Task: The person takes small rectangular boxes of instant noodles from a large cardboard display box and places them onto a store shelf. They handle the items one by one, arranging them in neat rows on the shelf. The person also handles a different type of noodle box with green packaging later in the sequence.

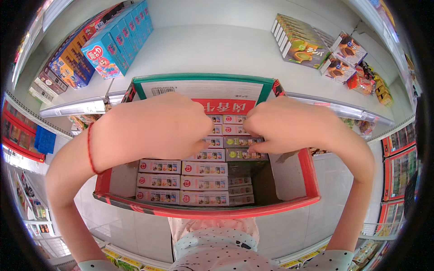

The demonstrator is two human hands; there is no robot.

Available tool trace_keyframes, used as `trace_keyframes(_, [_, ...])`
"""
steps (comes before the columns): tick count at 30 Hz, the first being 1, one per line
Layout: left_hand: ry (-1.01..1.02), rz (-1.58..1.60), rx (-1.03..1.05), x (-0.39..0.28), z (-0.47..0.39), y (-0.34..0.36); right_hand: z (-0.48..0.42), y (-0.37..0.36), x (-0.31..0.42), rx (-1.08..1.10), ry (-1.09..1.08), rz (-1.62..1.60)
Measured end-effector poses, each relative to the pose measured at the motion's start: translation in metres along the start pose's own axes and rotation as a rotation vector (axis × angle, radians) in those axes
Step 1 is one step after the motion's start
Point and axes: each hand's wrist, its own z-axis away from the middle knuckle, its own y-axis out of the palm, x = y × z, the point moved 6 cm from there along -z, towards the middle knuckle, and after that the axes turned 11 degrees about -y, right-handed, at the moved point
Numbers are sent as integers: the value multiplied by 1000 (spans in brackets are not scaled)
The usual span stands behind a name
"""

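Note:
An open cardboard carton [203,212] with red and green edges stands in front of me, packed with rows of small snack boxes [204,183]. Over its left part is my left hand [162,125], fingers curled down, with a red string around the wrist; it hides what the fingertips touch. My right hand [281,125] reaches over the right part, its thumb and fingertips at the ends of grey-green snack boxes [242,154]. Whether either hand grips a box cannot be told. At the right of the carton's inside is a gap, with more boxes lying lower down.
Behind the carton runs a white shelf [206,50]. Blue snack boxes [118,47] stand at its left, green and brown snack boxes [301,44] at its right, beside bagged snacks [361,83]. A price-tag rail [73,107] edges the shelf. More store shelving stands on both sides.

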Motion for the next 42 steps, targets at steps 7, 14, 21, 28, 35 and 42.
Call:
trace_keyframes(7, [71,-130,-393,9,-76,-85,88,9,-11,-821,-291,-416])
trace_keyframes(14, [-39,-258,-591,-6,-237,-153,71,75,-18,-1557,-413,-721])
trace_keyframes(21, [-60,-238,-775,-39,-313,-114,58,97,-19,-1916,-404,-831])
trace_keyframes(28, [104,-87,-917,-48,-284,-125,68,90,-23,-1712,-429,-750])
trace_keyframes(35, [-47,76,-784,-8,-233,-157,70,81,-17,-1672,-435,-777])
trace_keyframes(42, [230,471,-893,27,-119,-137,157,83,-54,-2016,27,-404])
